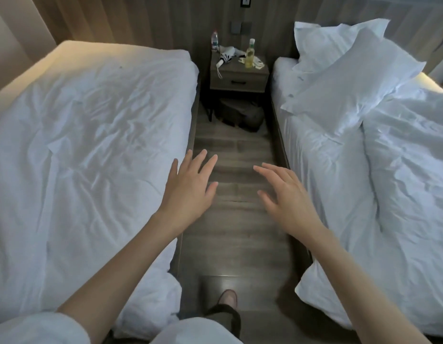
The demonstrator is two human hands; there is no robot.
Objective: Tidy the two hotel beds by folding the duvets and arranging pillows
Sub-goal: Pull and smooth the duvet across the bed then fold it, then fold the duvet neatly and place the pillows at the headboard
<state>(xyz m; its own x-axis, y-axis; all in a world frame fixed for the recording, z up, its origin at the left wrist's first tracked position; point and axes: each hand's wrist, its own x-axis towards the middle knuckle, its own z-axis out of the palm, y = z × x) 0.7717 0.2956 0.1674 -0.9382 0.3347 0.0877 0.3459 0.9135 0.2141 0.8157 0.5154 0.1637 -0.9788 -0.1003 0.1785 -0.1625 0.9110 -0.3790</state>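
Head view: left hand (188,187) and right hand (287,194) hover mid-frame over the wooden floor (235,232), fingers spread, holding nothing. A flat duvet (86,135) lies just left of the left hand. A rumpled duvet (409,157) and two pillows (347,78) fill the right side. A nightstand (239,75) closes the aisle at top centre.

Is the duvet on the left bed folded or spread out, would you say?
Spread out: the duvet lies flat and wrinkled, with no fold visible.
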